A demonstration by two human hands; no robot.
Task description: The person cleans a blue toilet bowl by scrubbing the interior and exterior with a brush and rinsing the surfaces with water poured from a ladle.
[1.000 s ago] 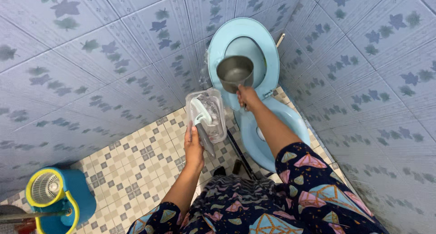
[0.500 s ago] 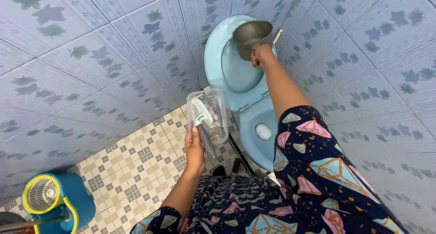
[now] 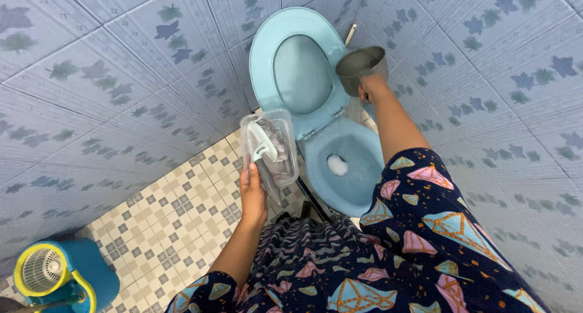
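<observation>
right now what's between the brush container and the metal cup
In the head view, the raised blue toilet lid lies between the clear brush container and the metal cup.

Home bathroom, prob.: blue toilet point(image 3: 340, 161), tiled walls point(image 3: 121, 88), mop bucket point(image 3: 61, 276).

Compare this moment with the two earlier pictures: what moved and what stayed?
The right hand carried the metal cup from in front of the raised toilet lid across to its right side. The left hand holds the brush as before.
</observation>
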